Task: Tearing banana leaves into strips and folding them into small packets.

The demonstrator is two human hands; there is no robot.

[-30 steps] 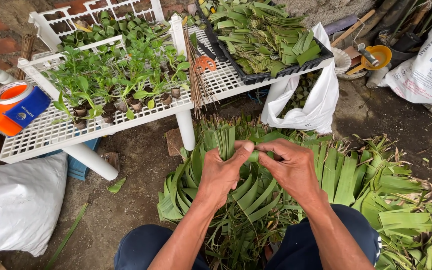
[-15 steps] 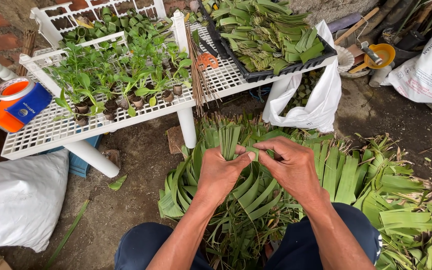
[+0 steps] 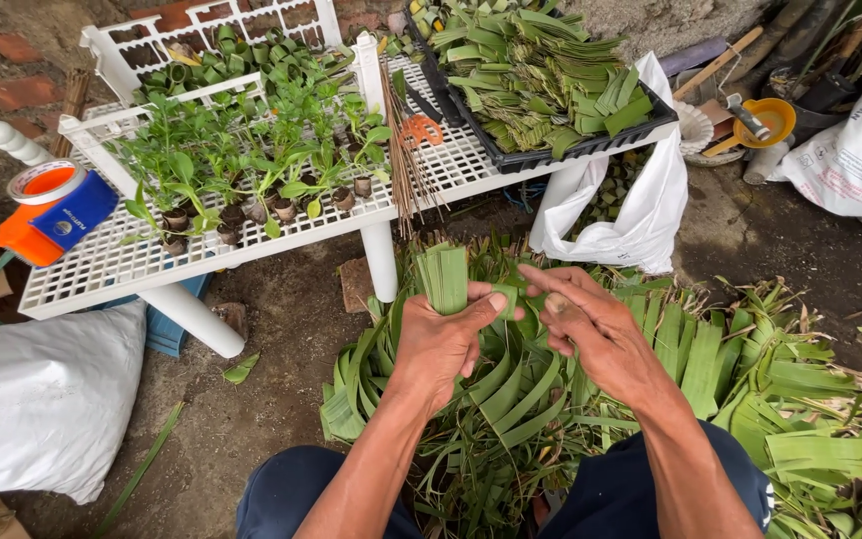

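- I sit outdoors in a backyard plant nursery, on bare packed earth with old red bricks [image 3: 12,45] at the edge.
- A white slatted plastic counter [image 3: 142,262] in front of me carries rows of seedlings [image 3: 241,185] in small leaf-wrapped pots.
- A black crate [image 3: 561,150] on the counter is heaped with cut, folded green leaf strips [image 3: 541,75].
- Long green leaves [image 3: 710,359] lie piled on the ground around my knees.
- White sacks [image 3: 37,399] lie on the dirt, and a yellow funnel [image 3: 770,120] and tool handles lean by the wall.
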